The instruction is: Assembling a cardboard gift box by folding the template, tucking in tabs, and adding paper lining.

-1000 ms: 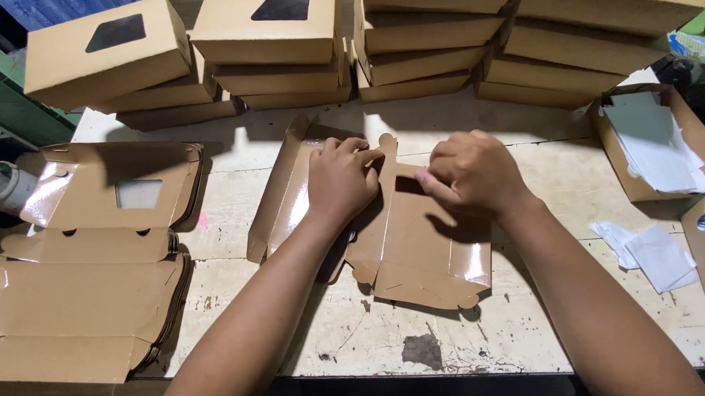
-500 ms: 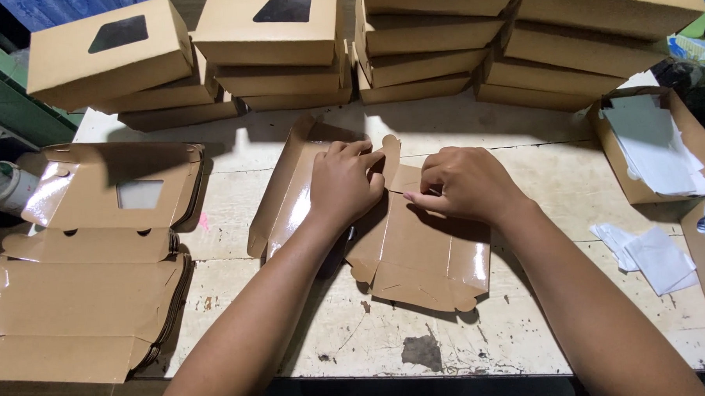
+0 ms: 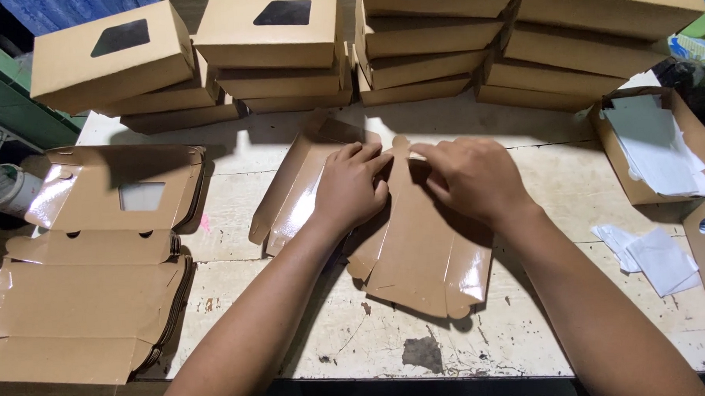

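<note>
We logged one flat kraft box blank (image 3: pixel 417 250) at the table's (image 3: pixel 529 324) centre; left hand (image 3: pixel 351 189) pressed flat on it; right hand (image 3: pixel 477 174) pinched its top flap; folded window boxes (image 3: pixel 276 37) lined the far edge.

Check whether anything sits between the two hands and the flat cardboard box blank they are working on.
Nothing visible does. The left hand and right hand both press directly on the flat cardboard box blank on the table. The pile of flat blanks and the stacked boxes lie apart from it.
</note>
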